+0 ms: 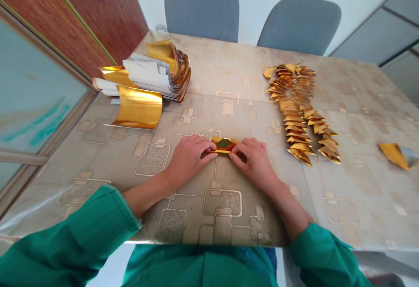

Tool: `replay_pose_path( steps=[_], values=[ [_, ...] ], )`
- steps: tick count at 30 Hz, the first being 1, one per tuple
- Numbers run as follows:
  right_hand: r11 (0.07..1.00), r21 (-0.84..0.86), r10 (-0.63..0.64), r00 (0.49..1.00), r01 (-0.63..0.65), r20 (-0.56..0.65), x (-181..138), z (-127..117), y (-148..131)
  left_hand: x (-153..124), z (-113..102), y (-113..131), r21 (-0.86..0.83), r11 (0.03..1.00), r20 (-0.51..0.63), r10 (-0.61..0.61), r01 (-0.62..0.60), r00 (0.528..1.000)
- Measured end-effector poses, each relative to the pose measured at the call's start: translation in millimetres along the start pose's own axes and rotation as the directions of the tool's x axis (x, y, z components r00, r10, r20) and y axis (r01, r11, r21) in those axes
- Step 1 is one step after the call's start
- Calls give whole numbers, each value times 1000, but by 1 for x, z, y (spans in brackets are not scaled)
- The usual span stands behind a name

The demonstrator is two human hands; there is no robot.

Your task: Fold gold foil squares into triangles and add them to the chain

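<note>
Along the far left: a reddish wood-veneer cabinet stood beyond a tall glass panel.

On the table's left side: a curled stack of gold foil sheets sat on the patterned table cover, with white backs showing on part of it. A loose curved gold sheet lay against its near side.

Left hand: the left hand, in a green sleeve, rested near the table's middle, its fingers curled over one end of the strip.

Held piece: a folded gold foil strip lay flat on the table between both hands, gripped narrowly at each end.

Right hand: the right hand, also green-sleeved, pinched the other end, its fingertips touching the gold fold.

Right of the hands: folded gold triangles lay overlapped in two long curving rows, well apart from the hands.

Far right: a gold-and-silver folded piece lay alone near the table's edge.

Behind the table: two grey office chairs stood side by side.
</note>
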State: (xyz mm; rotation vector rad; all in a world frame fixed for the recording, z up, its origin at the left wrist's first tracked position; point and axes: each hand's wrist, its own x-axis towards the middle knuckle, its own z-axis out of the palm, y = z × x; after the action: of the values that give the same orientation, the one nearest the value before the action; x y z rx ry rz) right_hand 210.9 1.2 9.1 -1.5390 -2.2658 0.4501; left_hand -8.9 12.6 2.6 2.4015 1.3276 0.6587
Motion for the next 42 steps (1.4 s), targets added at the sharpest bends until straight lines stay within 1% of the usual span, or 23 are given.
replay_pose_path(
  steps=[4,7,13,17,19,21,23,24,26,28,30,32,34,38,42],
  values=[
    [999,-30,31,999,-31,-13,1,0,-3,1,-1,-2,22,999,-11,-40,41,999],
    [998,-47,41,999,-42,-26,2,1,-5,2,-1,-2,49,998,-28,-47,48,998],
    [989,-126,68,993,-80,-98,3,7,-10,3,0,-3,73,997,-44,-28,31,999],
    [972,-168,138,978,-164,-158,4,12,-5,3,1,-4,92,996,-47,-15,19,999],
    [969,-162,157,971,-187,-180,4,12,-1,3,1,-4,122,992,-45,34,-29,998],
    [973,-156,143,972,-173,-186,4,12,3,2,2,-3,188,974,-35,134,-125,990],
    [975,-160,125,975,-155,-184,4,11,5,2,3,-2,260,935,3,247,-240,969],
    [974,-168,121,975,-153,-185,4,10,5,2,4,-2,285,915,31,289,-286,957],
    [973,-190,96,978,-132,-184,3,8,3,1,6,-2,307,889,73,333,-339,940],
    [976,-207,29,983,-66,-180,3,7,-1,0,7,-2,307,888,78,337,-344,938],
    [978,-208,-64,986,30,-157,2,8,-6,1,8,-2,306,889,62,337,-339,940],
    [977,-194,-112,986,87,-122,2,9,-9,1,8,-2,313,886,47,344,-341,938],
    [982,-176,-90,992,74,-90,2,11,-10,2,7,-3,322,884,33,347,-339,937],
    [986,-164,8,998,-17,-57,3,7,-6,2,3,-5,305,893,24,341,-332,940],
    [983,-178,28,998,-37,-54,2,-1,0,1,-5,-10,280,906,33,321,-317,947]
  ],
)
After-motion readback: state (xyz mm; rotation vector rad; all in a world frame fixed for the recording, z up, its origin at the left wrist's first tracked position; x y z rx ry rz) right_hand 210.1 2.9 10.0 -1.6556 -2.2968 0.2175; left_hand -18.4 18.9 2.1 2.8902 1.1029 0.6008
